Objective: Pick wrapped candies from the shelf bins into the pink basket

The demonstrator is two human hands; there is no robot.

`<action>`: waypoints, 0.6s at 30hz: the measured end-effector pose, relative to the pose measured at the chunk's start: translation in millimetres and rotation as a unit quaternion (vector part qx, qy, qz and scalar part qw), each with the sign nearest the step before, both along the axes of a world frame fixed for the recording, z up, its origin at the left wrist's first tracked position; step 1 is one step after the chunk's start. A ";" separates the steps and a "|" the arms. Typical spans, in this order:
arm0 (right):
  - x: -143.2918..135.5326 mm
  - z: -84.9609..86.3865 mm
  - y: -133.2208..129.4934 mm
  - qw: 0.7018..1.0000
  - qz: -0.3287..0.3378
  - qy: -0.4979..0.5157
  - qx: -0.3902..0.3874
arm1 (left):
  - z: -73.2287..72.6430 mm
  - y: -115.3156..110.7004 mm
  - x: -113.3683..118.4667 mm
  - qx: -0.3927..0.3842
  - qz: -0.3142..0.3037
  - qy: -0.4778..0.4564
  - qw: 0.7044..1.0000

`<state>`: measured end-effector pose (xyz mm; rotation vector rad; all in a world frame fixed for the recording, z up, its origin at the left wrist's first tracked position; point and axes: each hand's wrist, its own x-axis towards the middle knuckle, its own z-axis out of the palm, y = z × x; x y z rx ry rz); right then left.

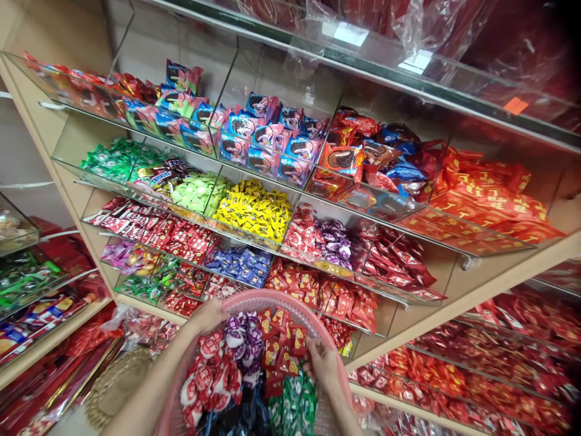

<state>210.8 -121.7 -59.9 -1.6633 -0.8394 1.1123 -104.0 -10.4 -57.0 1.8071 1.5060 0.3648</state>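
Note:
A pink plastic basket is in front of me, tilted toward the camera. My left hand is closed on its far-left rim. Inside the basket, my right hand has its fingers bent and slightly apart, touching red candy packets with orange prints; its fingertips are partly hidden. Red-and-white wrapped candies lie on the basket's left, beside purple-and-white ones. Green wrapped candies sit below my right hand. Dark blue-black packets fill the near middle.
Ahead rises a tilted-looking wooden rack with clear-fronted, divided shelves. Yellow candies, blue-pink cookie packs and orange-red packets fill compartments. A woven basket stands on the floor at left. More stocked shelves flank both sides.

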 end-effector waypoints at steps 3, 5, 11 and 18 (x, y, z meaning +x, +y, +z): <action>0.6 6.0 8.2 0.993 0.036 -0.105 0.027 | 2.5 -1.1 0.9 -0.005 0.004 0.007 1.000; -1.2 6.3 13.4 0.986 0.065 -0.153 0.032 | 4.7 -2.4 1.5 -0.007 0.007 0.011 1.000; -3.0 0.5 14.4 0.941 0.042 -0.324 0.090 | 10.8 -6.2 2.8 -0.014 0.026 0.010 1.000; -1.3 26.0 16.4 0.915 0.052 -0.388 0.096 | 11.2 -5.9 3.4 -0.017 0.037 -0.005 0.999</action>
